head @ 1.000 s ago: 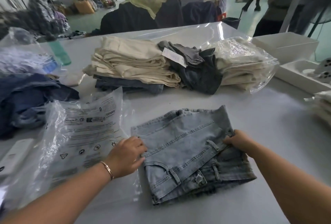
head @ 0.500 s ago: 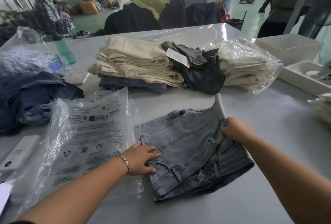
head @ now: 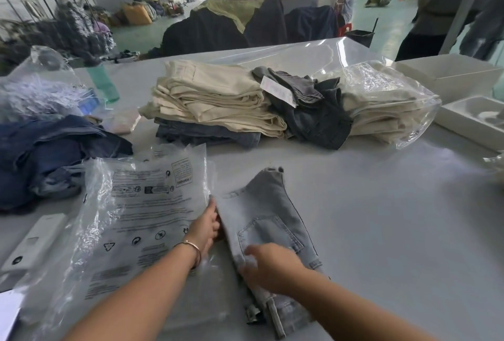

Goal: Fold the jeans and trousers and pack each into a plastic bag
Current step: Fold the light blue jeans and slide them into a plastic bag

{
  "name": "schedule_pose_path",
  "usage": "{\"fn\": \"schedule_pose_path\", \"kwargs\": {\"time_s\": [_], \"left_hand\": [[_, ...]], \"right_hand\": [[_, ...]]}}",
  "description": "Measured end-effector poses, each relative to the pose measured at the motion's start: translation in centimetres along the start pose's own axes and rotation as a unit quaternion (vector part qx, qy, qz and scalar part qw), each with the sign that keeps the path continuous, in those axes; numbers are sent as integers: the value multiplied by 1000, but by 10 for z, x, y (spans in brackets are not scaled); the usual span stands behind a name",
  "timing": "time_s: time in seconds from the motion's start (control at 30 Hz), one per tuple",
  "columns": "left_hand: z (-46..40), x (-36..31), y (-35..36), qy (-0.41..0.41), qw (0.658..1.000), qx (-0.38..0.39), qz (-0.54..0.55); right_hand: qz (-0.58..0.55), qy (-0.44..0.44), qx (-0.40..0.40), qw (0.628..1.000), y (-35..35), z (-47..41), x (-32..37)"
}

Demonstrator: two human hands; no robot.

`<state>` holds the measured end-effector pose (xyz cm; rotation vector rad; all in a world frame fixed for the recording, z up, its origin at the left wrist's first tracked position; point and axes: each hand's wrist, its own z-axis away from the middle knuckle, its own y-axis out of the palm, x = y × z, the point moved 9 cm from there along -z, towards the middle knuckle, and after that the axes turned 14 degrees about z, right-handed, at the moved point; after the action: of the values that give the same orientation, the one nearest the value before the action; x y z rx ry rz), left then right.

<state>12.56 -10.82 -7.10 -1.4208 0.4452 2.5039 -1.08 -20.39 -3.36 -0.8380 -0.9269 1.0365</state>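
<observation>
jeans: the folded light blue denim jeans (head: 268,227) lie on the grey table (head: 381,218), between both hands.
left hand: the left hand (head: 205,227) has straight fingers against the left edge of the jeans.
right hand: the right hand (head: 268,265) rests on the jeans, blurred; its fingers i cannot tell.
bag: the clear plastic bag with black print (head: 141,212) lies left of the left fingers, partly under the wrist.
beyond fingers: a stack of cream folded trousers (head: 215,100) and a dark grey denim heap (head: 313,111).

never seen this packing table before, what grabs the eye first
Front and centre, both hands work a folded pair of light blue jeans: the left hand at its left edge, the right hand blurred over its near end. A printed plastic bag lies left, and cream trousers are stacked behind.
</observation>
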Motion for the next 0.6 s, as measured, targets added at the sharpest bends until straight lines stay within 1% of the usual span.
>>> {"fn": "schedule_pose_path", "kwargs": {"time_s": [0.03, 0.07, 0.1, 0.13, 0.17, 0.23, 0.3, 0.37, 0.4, 0.47, 0.5, 0.53, 0.57, 0.6], "left_hand": [[-1, -3, -2, 10, 999, -7, -32], [-2, -6, -2, 28, 997, -6, -69], [-2, -9, 2, 44, 993, 7, -109], [-3, -10, 6, 59, 985, 23, -159], [-2, -10, 12, 74, 975, 33, -208], [-1, -16, 20, 116, 950, 20, -290], [-2, -28, 23, 164, 932, -23, -322], [-3, -40, 21, 199, 911, -68, -354], [-3, -43, 19, 206, 903, -87, -366], [-4, -43, 17, 209, 891, -97, -391], [-2, -41, 19, 216, 875, -94, -424], [2, -41, 26, 238, 841, -86, -478], [9, -40, 36, 272, 792, -65, -543], [15, -33, 49, 301, 744, -25, -596]], "right_hand": [[-33, 36, -49, 998, -8, -2, -16], [-42, 84, -116, 989, -20, -2, -37], [-30, 140, -172, 975, -29, -1, -61], [-16, 193, -202, 960, -34, 1, -85], [-20, 239, -203, 949, -33, 2, -106], [-83, 289, -161, 940, -19, -1, -133], [-150, 294, -136, 934, -7, -8, -142], [-193, 292, -125, 928, -1, -13, -142], [-212, 294, -118, 925, 2, -15, -142], [-266, 295, -117, 910, 5, -16, -142], [-302, 291, -115, 901, 8, -17, -141], [-332, 285, -108, 893, 11, -18, -140], [-348, 277, -99, 890, 14, -18, -138], [-349, 269, -89, 893, 16, -19, -134]]}}
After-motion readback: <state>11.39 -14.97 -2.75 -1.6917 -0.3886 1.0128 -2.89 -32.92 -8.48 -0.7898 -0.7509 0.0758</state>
